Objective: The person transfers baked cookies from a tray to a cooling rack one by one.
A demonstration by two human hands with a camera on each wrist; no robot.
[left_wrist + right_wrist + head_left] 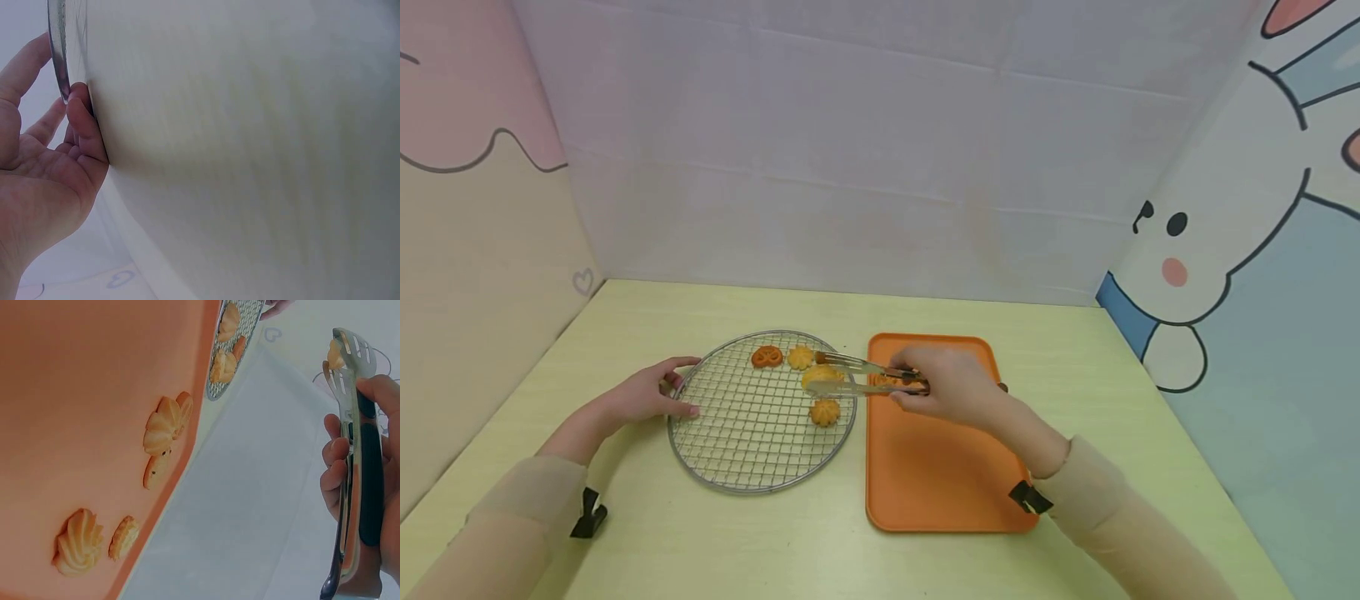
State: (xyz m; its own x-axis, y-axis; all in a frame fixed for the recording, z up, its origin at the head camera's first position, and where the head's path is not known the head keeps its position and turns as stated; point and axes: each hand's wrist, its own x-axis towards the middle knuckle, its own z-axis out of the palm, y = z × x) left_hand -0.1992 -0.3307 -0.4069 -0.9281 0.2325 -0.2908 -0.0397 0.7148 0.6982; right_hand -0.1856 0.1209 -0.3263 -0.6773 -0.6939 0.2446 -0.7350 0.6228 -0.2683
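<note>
My left hand (pixel 643 393) grips the left rim of a round wire cooling rack (pixel 741 429); in the left wrist view its fingers curl near the table under the rim (pixel 57 56). In my right hand (pixel 951 385) is a pair of metal tongs (pixel 357 450) with dark grips. A pale yellow cookie (pixel 335 355) sits between the tongs' tips, over the rack's right part. On the rack lie a brown pretzel cookie (pixel 767 357), a round ridged cookie (pixel 801 357) and another ridged cookie (pixel 825 412) nearer the front.
An orange tray (pixel 940 483) lies right of the rack, a narrow gap between them. Several cookies are at its far end, among them a swirled one (pixel 79 542) and a ridged one (pixel 162 427). Walls with printed cartoons stand around the table (pixel 737 550).
</note>
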